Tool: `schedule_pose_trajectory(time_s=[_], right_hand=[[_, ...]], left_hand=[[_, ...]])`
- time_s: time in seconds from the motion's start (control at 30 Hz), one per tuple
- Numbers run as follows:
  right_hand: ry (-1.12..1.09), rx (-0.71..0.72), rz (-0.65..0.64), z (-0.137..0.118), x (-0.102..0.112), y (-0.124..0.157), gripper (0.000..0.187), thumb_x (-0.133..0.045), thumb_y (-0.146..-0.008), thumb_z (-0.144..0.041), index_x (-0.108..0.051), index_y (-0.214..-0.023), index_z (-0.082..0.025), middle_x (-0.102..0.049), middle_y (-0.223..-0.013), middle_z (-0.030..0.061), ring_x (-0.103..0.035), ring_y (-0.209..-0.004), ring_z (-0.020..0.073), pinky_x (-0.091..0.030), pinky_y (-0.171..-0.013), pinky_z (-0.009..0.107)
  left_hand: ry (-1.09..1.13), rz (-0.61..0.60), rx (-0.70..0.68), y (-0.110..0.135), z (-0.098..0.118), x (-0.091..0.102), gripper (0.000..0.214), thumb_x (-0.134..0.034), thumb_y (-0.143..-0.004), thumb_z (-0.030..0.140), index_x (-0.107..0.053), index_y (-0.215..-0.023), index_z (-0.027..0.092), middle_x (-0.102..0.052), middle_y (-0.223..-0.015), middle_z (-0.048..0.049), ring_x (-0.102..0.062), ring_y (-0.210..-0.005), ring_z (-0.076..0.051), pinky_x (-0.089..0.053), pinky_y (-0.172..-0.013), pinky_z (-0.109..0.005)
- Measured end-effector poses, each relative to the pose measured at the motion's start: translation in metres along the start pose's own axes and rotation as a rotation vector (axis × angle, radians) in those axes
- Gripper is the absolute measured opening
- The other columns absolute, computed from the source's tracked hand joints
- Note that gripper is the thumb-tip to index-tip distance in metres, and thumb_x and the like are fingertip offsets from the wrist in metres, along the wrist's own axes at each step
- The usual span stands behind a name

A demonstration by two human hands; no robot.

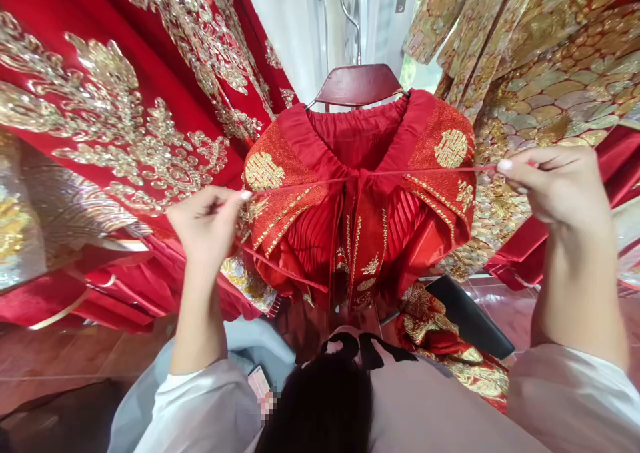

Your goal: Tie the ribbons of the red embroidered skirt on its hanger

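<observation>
1. Thin red fabric cord (425,171) stretches straight, its long axis running roughly nine to three o'clock, across the front of the gathered neckline (403,139) of a red, gold-embroidered cloth garment (370,239).
2. Left hand (207,223) pinches the cord at nine o'clock, nearer the neckline's centre; right hand (560,179) pinches it at three, farther out.
3. Dark-red, broad hanger (359,85) sits at twelve.
4. Red, gold-sequined gown (125,106) hangs at ten; gold scale-patterned garment (555,99) at two.
</observation>
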State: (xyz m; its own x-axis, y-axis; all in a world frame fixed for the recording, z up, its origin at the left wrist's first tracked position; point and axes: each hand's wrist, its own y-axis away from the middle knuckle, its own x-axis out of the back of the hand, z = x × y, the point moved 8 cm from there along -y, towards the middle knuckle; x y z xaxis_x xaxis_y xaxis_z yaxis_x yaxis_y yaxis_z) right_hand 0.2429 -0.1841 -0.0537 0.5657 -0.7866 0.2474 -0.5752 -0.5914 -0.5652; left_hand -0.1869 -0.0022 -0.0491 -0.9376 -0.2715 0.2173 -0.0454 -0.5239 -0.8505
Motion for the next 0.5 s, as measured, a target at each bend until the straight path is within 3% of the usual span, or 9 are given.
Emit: schedule_pose_trajectory(time_s=[0.1,0.23,0.37,0.5], right_hand=[[-0.072,0.011,0.008,0.001,0.007,-0.019,0.046,-0.081,-0.048,-0.053,-0.061,-0.056,-0.012,-0.042,-0.044,-0.0031,-0.035,-0.042,0.0034,-0.02,-0.048,0.027],[-0.109,-0.038,0.027,0.014,0.01,-0.036,0.031,-0.079,-0.065,-0.034,-0.058,-0.056,-0.013,-0.043,-0.043,-0.0031,-0.033,-0.041,0.0023,-0.019,-0.049,0.028],[-0.093,-0.169,0.007,0.039,-0.006,-0.041,0.027,-0.069,-0.077,-0.007,-0.056,-0.054,-0.013,-0.042,-0.041,-0.0037,-0.033,-0.039,0.003,-0.019,-0.047,0.028],[0.079,-0.148,-0.031,0.044,-0.028,-0.032,0.025,-0.065,-0.078,-0.01,-0.056,-0.055,-0.014,-0.044,-0.044,-0.0034,-0.033,-0.041,0.0047,-0.022,-0.047,0.025]], left_hand=[[-0.043,-0.022,-0.009,-0.022,-0.003,0.008,0.027,-0.072,-0.076,0.041,-0.066,-0.063,0.018,-0.052,-0.051,0.0037,-0.041,-0.049,-0.008,-0.03,-0.049,-0.025],[-0.103,-0.015,-0.005,-0.04,-0.019,0.008,0.032,-0.068,-0.078,0.043,-0.061,-0.061,0.017,-0.05,-0.053,0.0024,-0.04,-0.051,-0.009,-0.029,-0.051,-0.027],[-0.141,-0.059,0.037,-0.041,-0.036,-0.004,0.03,-0.065,-0.083,0.043,-0.062,-0.067,0.017,-0.049,-0.059,0.0023,-0.041,-0.055,-0.009,-0.029,-0.056,-0.029],[-0.261,0.059,0.007,-0.035,-0.025,-0.007,0.033,-0.061,-0.086,0.046,-0.061,-0.068,0.018,-0.048,-0.06,0.0007,-0.042,-0.057,-0.011,-0.03,-0.059,-0.031]])
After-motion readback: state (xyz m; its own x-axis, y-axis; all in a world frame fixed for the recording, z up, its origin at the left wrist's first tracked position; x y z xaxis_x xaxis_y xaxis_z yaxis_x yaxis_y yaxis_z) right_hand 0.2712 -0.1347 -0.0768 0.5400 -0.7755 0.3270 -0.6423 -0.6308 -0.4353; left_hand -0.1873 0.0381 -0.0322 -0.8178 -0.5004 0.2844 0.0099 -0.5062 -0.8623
